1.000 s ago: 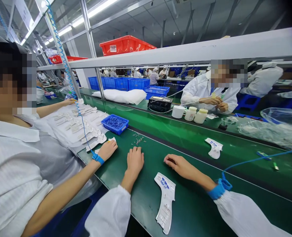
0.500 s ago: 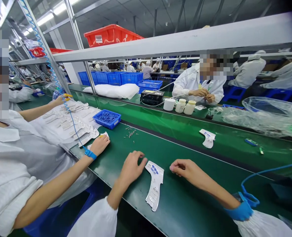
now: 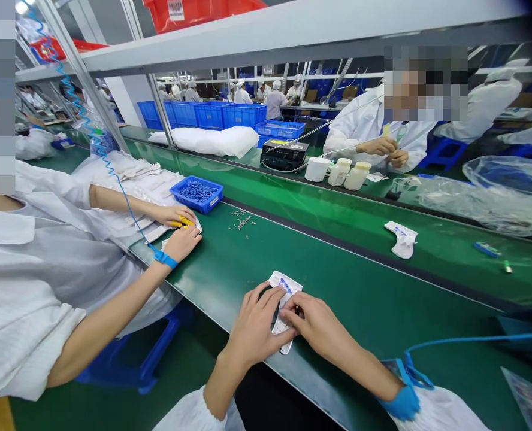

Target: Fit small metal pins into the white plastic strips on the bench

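A white gun-shaped plastic shell (image 3: 282, 286) with blue print lies at the near edge of the green belt (image 3: 338, 287). My left hand (image 3: 256, 326) rests over its lower half, fingers curled round it. My right hand (image 3: 316, 326) meets it from the right, fingertips pinched on the shell's middle. A blue wrist strap (image 3: 403, 395) with a blue cord sits on my right wrist. Both hands hide most of the shell.
A co-worker at my left holds a yellow tool (image 3: 183, 222) over white shells. Nearby are a blue bin (image 3: 197, 193), loose small screws (image 3: 242, 221), another white shell (image 3: 402, 237), white jars (image 3: 338, 172), a black box (image 3: 284, 153) and clear plastic bags (image 3: 495, 197).
The shell has slid left along the near edge. Both my hands have come together onto it; before, they lay apart on the belt. The co-worker's far hand came back with the yellow tool.
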`<state>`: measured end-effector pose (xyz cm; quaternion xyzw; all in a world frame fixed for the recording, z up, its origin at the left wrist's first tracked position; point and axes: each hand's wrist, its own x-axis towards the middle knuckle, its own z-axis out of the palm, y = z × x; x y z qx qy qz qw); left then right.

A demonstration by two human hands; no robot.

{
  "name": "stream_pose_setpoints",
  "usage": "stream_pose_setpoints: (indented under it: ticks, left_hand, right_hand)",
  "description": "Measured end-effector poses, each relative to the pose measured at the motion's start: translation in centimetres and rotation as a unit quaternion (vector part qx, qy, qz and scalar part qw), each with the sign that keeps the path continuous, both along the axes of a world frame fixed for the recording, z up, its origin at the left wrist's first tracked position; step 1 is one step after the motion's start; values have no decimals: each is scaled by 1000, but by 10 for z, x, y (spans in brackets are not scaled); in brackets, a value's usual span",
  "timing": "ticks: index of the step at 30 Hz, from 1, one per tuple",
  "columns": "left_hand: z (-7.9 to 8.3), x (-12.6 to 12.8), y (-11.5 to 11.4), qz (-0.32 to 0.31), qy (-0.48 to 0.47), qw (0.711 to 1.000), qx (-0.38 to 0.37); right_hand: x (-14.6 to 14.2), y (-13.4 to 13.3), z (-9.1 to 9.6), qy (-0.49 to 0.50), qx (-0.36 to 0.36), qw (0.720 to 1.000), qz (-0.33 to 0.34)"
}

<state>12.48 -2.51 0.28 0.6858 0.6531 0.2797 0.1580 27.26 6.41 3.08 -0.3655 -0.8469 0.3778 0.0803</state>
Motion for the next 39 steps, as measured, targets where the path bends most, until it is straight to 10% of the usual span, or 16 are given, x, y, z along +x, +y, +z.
stream_pose_setpoints:
  ticks: [39]
  left_hand:
    - [0, 1, -2, 0, 10, 999, 43]
  right_hand:
    - [6, -16, -10, 55, 17, 997, -60]
